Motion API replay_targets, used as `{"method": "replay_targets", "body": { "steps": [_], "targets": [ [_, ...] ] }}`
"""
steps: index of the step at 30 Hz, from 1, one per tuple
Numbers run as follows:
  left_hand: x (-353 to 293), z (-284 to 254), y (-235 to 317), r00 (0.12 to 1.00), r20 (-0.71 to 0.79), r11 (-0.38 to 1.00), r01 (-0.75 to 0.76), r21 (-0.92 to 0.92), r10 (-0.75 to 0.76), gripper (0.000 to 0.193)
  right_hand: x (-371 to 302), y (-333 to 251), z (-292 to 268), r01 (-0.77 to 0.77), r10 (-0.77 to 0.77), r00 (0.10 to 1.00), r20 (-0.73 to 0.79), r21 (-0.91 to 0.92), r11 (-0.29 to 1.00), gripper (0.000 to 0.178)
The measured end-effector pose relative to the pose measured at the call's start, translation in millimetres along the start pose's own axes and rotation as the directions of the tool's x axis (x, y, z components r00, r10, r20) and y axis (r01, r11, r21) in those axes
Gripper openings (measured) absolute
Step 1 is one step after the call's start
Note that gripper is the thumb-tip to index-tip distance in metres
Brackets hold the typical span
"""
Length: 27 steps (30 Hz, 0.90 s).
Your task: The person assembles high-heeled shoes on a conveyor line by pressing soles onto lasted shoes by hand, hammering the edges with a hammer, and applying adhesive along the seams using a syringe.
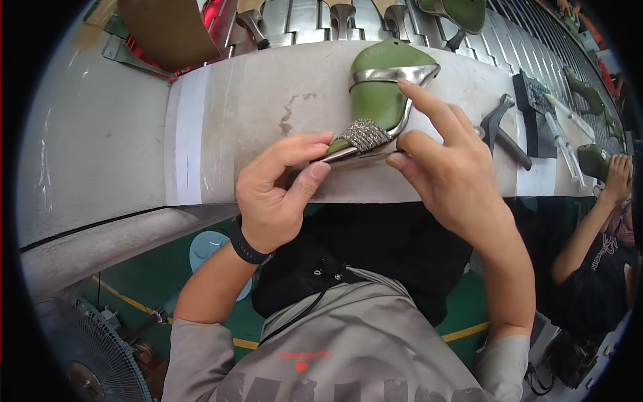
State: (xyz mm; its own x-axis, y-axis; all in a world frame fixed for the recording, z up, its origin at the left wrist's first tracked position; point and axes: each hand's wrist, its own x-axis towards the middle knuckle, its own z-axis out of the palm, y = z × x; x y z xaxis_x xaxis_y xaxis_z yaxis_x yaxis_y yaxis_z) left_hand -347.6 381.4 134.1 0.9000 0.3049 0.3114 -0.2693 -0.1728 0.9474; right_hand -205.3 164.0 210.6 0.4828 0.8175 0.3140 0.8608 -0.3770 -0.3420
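A sandal on a green shoe last [377,106] is held on its side at the bench's near edge, toe toward my left. It has a shiny silver ankle strap [395,74] and a glittery toe strap [365,135]. My left hand [276,186] pinches the toe end between thumb and fingers. My right hand [459,171] has its index fingertip on the silver strap, while its thumb and curled fingers are at the sole's edge. Part of the sole is hidden by my fingers.
On the bench [261,94], a dark metal hand tool [494,124], a black block [529,100] and pen-like sticks [566,147] lie to the right. Beyond, several shoes [341,17] stand on a slatted conveyor [295,23]. A co-worker's hand [617,179] holds another green last [592,161]. A fan [94,352] stands lower left.
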Motion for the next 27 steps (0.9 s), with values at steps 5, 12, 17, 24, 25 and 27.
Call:
{"method": "replay_targets", "body": {
  "steps": [5, 12, 17, 24, 25, 27],
  "targets": [
    [-4, 8, 0, 0.999, -0.053, 1.0, -0.007, 0.026, 0.008, 0.02, -6, 1, 7, 0.023, -0.023, 1.0, -0.004, 0.023, 0.999, 0.021],
    [11, 19, 6, 0.999, -0.011, 0.997, -0.03, 0.068, 0.031, 0.027, -9, 2, 4, 0.019, -0.017, 1.0, -0.024, 0.058, 0.998, 0.024],
    [23, 36, 9, 0.997, 0.048, 0.981, -0.074, 0.181, 0.066, 0.034, -6, 8, 8, 0.032, -0.031, 0.997, -0.067, 0.007, 0.999, 0.025],
    [30, 34, 1, 0.917, 0.281, 0.836, -0.379, 0.396, 0.283, 0.039, -8, 35, 7, 0.115, -0.116, 0.984, -0.132, -0.013, 0.993, 0.027],
    [32, 33, 0, 0.917, 0.284, 0.835, -0.379, 0.398, 0.281, 0.039, -7, 38, 9, 0.153, -0.151, 0.982, -0.114, 0.01, 0.988, 0.028],
    [35, 31, -3, 0.871, 0.319, 0.747, -0.487, 0.452, 0.375, 0.036, -8, 42, 13, 0.184, -0.18, 0.979, -0.098, 0.036, 0.982, 0.028]
  ]
}}
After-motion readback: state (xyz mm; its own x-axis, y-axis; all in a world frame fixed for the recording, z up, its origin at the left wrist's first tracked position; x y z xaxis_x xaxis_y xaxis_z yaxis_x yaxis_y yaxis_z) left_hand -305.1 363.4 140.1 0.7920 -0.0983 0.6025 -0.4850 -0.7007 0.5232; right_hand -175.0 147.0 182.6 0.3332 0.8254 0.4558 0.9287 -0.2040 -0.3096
